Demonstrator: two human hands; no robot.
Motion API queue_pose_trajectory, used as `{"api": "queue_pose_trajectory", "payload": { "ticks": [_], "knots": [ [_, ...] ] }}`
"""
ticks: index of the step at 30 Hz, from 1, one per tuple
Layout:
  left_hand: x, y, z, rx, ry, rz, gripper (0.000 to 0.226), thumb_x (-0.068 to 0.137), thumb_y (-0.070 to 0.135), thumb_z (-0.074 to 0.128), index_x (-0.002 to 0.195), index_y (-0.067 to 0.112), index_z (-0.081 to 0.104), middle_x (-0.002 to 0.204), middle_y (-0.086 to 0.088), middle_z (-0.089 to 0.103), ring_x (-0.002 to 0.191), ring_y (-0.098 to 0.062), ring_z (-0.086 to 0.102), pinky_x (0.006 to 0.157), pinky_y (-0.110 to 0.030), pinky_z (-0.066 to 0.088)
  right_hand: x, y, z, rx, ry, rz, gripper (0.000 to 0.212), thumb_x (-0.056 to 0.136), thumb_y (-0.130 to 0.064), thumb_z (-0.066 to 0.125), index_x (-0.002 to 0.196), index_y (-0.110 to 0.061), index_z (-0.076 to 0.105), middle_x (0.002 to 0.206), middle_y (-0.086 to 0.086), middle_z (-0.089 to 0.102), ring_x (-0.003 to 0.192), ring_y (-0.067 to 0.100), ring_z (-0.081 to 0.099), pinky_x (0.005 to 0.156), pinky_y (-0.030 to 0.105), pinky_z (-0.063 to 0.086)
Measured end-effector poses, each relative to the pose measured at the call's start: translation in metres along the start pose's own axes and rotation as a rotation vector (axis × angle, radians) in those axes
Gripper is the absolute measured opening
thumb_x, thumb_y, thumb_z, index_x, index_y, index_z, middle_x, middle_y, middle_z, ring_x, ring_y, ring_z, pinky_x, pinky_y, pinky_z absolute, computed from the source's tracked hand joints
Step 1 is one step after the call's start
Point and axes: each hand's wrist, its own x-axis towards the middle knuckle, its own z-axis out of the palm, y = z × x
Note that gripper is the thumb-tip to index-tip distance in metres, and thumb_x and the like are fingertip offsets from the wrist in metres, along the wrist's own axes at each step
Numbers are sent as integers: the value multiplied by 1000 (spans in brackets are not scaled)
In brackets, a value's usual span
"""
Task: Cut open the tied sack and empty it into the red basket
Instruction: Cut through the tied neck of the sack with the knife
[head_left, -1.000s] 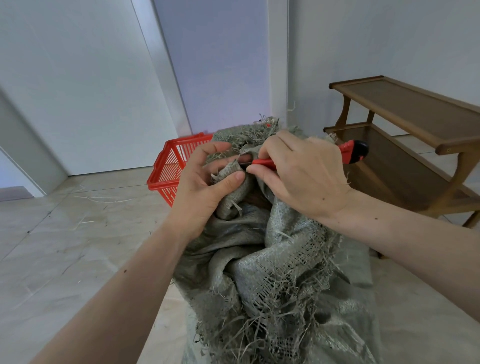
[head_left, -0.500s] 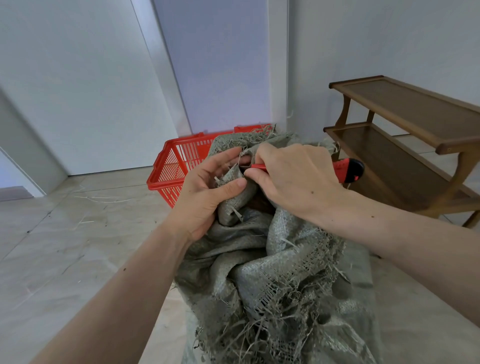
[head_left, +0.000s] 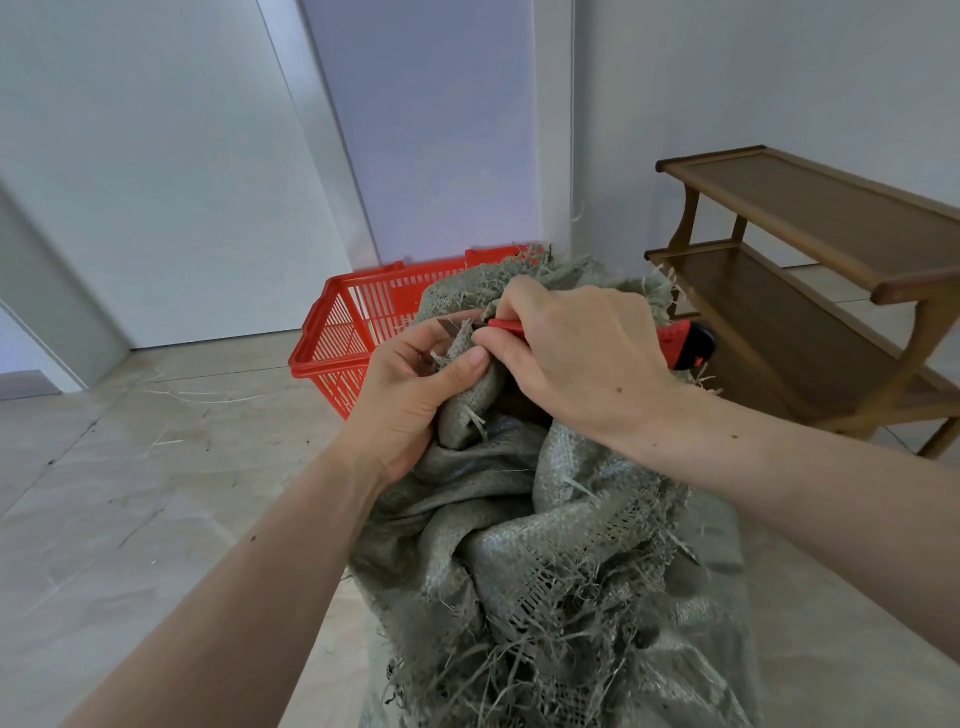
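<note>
Left hand (head_left: 410, 384) is pinching a bunched fold of the sack (head_left: 519, 530) between thumb and curled fingers, near the sack's top. Right hand (head_left: 576, 353) is gripping a red knife (head_left: 680, 345) with a black end; its short blade is showing just above the left fingers, lying against the fabric. The two hands are working close together, nearly touching. The grey woven sack is standing on the floor (head_left: 130, 493), frayed along its lower folds. The red basket (head_left: 353, 332) is sitting just behind the sack. A wooden shelf (head_left: 810, 218) is standing to the right.
</note>
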Motion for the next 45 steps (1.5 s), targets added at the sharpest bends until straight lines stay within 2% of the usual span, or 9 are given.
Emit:
{"api": "queue_pose_trajectory", "payload": {
  "ticks": [3,6,12,19,24,30,40,43,45],
  "knots": [
    [0,-2,-3,90,38,24,11,77,10,76,85,10,67,82,-6,75,74,-15,71,71,-30,61,-1,1,3,29,42,-13,35,98,-50,52,99,-17,62,74,0,71,70,29,69,57,36,50],
    [1,0,-5,204,77,92,7,78,15,73,74,17,67,75,1,74,67,-11,69,63,-25,59,-2,2,5,60,76,-5,32,95,-48,57,94,-17,65,68,-1,69,65,27,68,53,34,48],
    [0,1,-10,296,126,155,7,78,18,75,81,12,72,80,-2,76,72,-15,70,68,-29,58,-3,3,7,223,-7,155,29,94,-54,56,98,-27,67,83,-8,73,83,18,69,70,37,52],
    [-4,-10,5,161,171,74,6,78,17,73,77,14,78,77,-6,78,69,-16,71,70,-32,60,0,2,15,336,-56,328,27,92,-55,58,93,-30,67,87,-12,74,92,12,67,80,35,51],
    [-3,-8,-10,224,202,91,10,76,17,75,84,15,81,85,-8,79,77,-20,73,80,-39,60,-4,1,15,309,-52,310,28,91,-56,58,92,-30,68,85,-11,74,89,10,68,78,35,52],
    [-1,-12,-3,206,190,67,12,77,16,73,85,10,80,83,-8,79,75,-18,73,75,-32,61,-2,2,18,313,-43,366,29,91,-58,58,88,-31,68,84,-13,72,88,10,68,77,36,53],
    [-2,-14,-15,252,229,77,13,78,18,75,87,12,81,84,-8,79,76,-20,73,76,-36,61,-9,-2,22,292,-87,357,29,90,-59,58,83,-32,67,81,-15,71,85,9,66,71,30,48],
    [-13,-26,2,435,116,105,11,84,15,75,80,6,80,77,-9,78,74,-17,69,72,-32,57,5,1,20,364,-61,419,44,89,-66,53,81,-26,68,78,-10,71,81,13,67,72,35,52],
    [-23,-38,8,642,20,75,10,85,9,75,75,7,79,67,4,75,63,-2,62,60,-20,50,30,9,6,492,112,489,63,86,-75,47,75,-17,69,69,-1,70,67,20,68,71,42,56]
  ]
}}
